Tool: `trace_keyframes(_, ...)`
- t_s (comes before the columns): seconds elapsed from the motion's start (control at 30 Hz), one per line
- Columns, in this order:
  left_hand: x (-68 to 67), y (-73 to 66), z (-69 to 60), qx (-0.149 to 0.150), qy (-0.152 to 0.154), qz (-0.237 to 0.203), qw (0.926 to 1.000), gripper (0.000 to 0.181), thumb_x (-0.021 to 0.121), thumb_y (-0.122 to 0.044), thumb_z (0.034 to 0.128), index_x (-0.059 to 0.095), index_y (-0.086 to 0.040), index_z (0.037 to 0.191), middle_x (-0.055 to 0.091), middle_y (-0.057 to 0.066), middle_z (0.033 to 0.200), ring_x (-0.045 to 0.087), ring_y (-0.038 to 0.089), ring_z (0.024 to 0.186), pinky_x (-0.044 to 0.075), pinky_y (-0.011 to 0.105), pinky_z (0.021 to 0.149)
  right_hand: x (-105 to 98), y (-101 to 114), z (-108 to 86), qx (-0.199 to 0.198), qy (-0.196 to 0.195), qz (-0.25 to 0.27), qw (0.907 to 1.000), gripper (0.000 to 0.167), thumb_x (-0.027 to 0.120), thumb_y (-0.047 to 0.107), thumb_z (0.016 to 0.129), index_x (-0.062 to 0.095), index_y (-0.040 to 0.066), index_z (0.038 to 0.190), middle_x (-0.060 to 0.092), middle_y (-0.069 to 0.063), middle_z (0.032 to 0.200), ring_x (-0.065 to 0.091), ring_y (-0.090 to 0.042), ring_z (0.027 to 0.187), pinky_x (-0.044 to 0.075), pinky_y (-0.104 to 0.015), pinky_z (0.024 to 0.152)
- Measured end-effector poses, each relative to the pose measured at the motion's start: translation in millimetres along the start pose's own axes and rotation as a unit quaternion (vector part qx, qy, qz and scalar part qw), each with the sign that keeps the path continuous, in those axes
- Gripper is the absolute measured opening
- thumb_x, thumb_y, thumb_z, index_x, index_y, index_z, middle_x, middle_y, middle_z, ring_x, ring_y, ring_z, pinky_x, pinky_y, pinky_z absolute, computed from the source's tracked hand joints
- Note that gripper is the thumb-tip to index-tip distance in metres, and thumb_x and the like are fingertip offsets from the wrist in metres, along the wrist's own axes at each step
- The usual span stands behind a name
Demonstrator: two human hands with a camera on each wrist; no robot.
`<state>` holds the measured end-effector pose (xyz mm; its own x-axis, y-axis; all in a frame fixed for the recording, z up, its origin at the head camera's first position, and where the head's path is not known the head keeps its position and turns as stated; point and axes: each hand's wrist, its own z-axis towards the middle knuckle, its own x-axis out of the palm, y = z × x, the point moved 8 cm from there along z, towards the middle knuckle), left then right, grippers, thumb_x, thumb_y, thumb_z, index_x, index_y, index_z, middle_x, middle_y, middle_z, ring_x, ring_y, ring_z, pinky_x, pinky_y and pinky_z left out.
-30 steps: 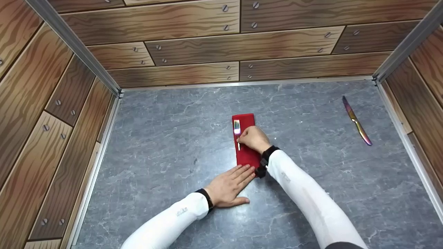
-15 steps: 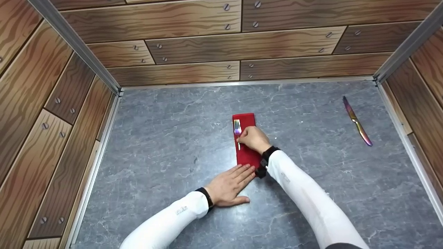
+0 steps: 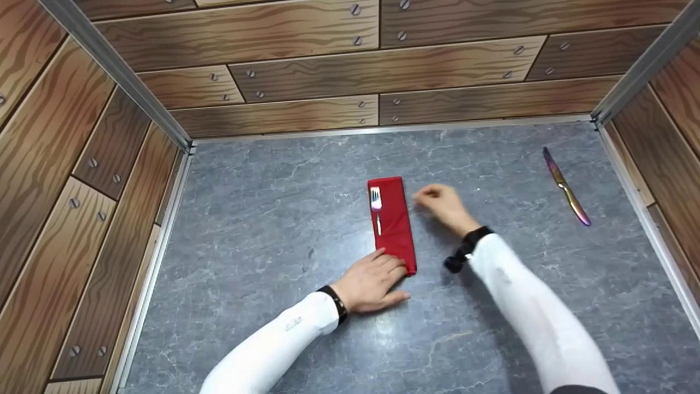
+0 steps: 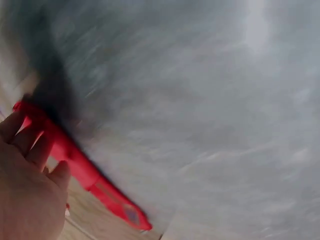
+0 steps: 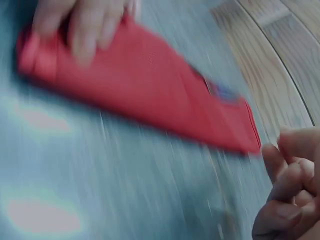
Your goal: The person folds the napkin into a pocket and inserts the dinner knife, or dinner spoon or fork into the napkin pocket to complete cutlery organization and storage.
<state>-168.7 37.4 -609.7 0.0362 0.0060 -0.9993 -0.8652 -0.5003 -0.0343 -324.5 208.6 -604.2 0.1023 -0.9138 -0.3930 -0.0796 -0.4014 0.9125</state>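
A folded red napkin [image 3: 396, 224] lies lengthwise on the grey marbled surface. On its left side rests a shiny, rainbow-tinted fork [image 3: 375, 200], tines pointing away from me. My left hand [image 3: 374, 280] lies over the napkin's near end, fingers touching the cloth. In the left wrist view, the fingers [image 4: 39, 145] stretch across the red fabric. To the right of the napkin, apart from it, my right hand [image 3: 445, 205] hovers with loosely bent fingers and nothing visible in them. Both wrist views are blurred; in the right one, the fork is mostly hidden.
A rainbow-coloured knife [image 3: 566, 186] lies at the far right, its handle toward me. Wood-patterned panels [image 3: 306, 71] wall in the back and both sides, with metal strips along the edges of the surface.
My right hand has let go of the fork and moved right, off the napkin. The fork stays on the cloth. My left hand has shifted slightly, with its fingers more bent.
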Motion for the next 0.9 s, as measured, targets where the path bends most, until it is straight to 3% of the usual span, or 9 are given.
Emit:
trace_keyframes(0.13, -9.0, 0.7, 15.8, -0.010, 0.007, 0.010, 0.9999, 0.062, 0.035, -0.062, 0.1049, 0.061, -0.016, 0.138, 0.065, -0.002, 0.121, 0.058, 0.017, 0.118, 0.034, 0.041, 0.118, -55.4, -19.0, -5.8, 0.013, -0.050, -0.018, 0.9985, 0.032, 0.063, 0.014, 0.100, 0.069, -0.010, 0.118, 0.070, -0.020, 0.104, 0.061, -0.009, 0.079, 0.050, -0.019, 0.072)
trace_keyframes(0.23, -12.1, 0.2, 25.3, -0.016, 0.034, 0.029, 0.9989, 0.068, 0.033, -0.065, 0.1043, 0.057, -0.016, 0.145, 0.064, -0.002, 0.118, 0.060, 0.017, 0.114, 0.039, 0.038, 0.113, -94.4, -32.8, -13.4, 0.021, -0.086, -0.048, 0.9949, 0.035, 0.057, 0.017, 0.102, 0.067, -0.010, 0.123, 0.069, -0.025, 0.114, 0.063, -0.016, 0.090, 0.050, -0.022, 0.081)
trace_keyframes(0.3, -14.3, -0.5, 30.7, -0.019, 0.055, 0.040, 0.9975, 0.068, 0.032, -0.066, 0.1036, 0.063, -0.017, 0.139, 0.064, -0.001, 0.113, 0.061, 0.018, 0.109, 0.042, 0.037, 0.108, -118.9, -41.9, -18.7, 0.021, -0.109, -0.083, 0.9903, 0.039, 0.054, 0.020, 0.104, 0.066, -0.009, 0.127, 0.067, -0.027, 0.122, 0.063, -0.024, 0.103, 0.050, -0.030, 0.090)
trace_keyframes(0.43, -19.0, -1.7, 41.3, -0.027, 0.099, 0.045, 0.9937, 0.068, 0.030, -0.069, 0.1026, 0.075, -0.019, 0.113, 0.063, 0.000, 0.105, 0.063, 0.019, 0.098, 0.049, 0.034, 0.093, -164.1, -56.4, -30.4, 0.014, -0.159, -0.176, 0.9714, 0.041, 0.046, 0.019, 0.105, 0.065, -0.009, 0.129, 0.064, -0.029, 0.127, 0.061, -0.043, 0.117, 0.047, -0.052, 0.099)
trace_keyframes(0.53, -24.9, -1.9, 51.0, -0.039, 0.121, 0.041, 0.9911, 0.070, 0.030, -0.069, 0.1024, 0.079, -0.019, 0.099, 0.066, 0.000, 0.101, 0.066, 0.019, 0.090, 0.052, 0.033, 0.080, -190.9, -62.5, -38.1, -0.006, -0.175, -0.249, 0.9527, 0.041, 0.043, 0.016, 0.105, 0.061, -0.013, 0.128, 0.060, -0.035, 0.128, 0.055, -0.053, 0.120, 0.042, -0.061, 0.101)
trace_keyframes(0.6, -30.7, -3.6, 59.5, -0.038, 0.112, 0.045, 0.9920, 0.069, 0.031, -0.069, 0.1023, 0.079, -0.019, 0.101, 0.069, -0.001, 0.105, 0.067, 0.019, 0.094, 0.052, 0.033, 0.081, -203.5, -69.2, -42.6, -0.008, -0.163, -0.287, 0.9440, 0.046, 0.042, 0.019, 0.107, 0.054, -0.018, 0.131, 0.052, -0.041, 0.132, 0.047, -0.059, 0.123, 0.036, -0.065, 0.104)
trace_keyframes(0.7, -36.7, -9.4, 73.5, -0.017, 0.086, 0.072, 0.9936, 0.068, 0.032, -0.068, 0.1027, 0.070, -0.019, 0.130, 0.065, 0.000, 0.131, 0.059, 0.020, 0.123, 0.045, 0.033, 0.103, -212.9, -87.5, -49.0, 0.032, -0.101, -0.315, 0.9433, 0.067, 0.033, 0.035, 0.110, 0.031, -0.022, 0.146, 0.024, -0.048, 0.148, 0.023, -0.064, 0.138, 0.019, -0.069, 0.113)
trace_keyframes(0.8, -36.5, -16.6, 86.4, 0.010, 0.068, 0.104, 0.9922, 0.074, 0.029, -0.066, 0.1037, 0.039, -0.019, 0.160, 0.038, 0.002, 0.162, 0.030, 0.022, 0.151, 0.022, 0.036, 0.123, -215.5, -107.4, -57.8, 0.102, -0.041, -0.314, 0.9431, 0.084, 0.017, 0.048, 0.110, -0.002, -0.022, 0.151, -0.008, -0.047, 0.155, -0.007, -0.062, 0.144, 0.000, -0.069, 0.117)
trace_keyframes(0.9, -31.4, -21.8, 97.2, 0.020, 0.065, 0.119, 0.9905, 0.077, 0.025, -0.066, 0.1042, 0.017, -0.020, 0.166, 0.015, 0.002, 0.171, 0.009, 0.021, 0.157, 0.005, 0.038, 0.126, -214.8, -116.4, -63.6, 0.132, -0.015, -0.311, 0.9410, 0.088, 0.011, 0.053, 0.108, -0.010, -0.021, 0.150, -0.018, -0.046, 0.153, -0.016, -0.061, 0.143, -0.006, -0.069, 0.117)
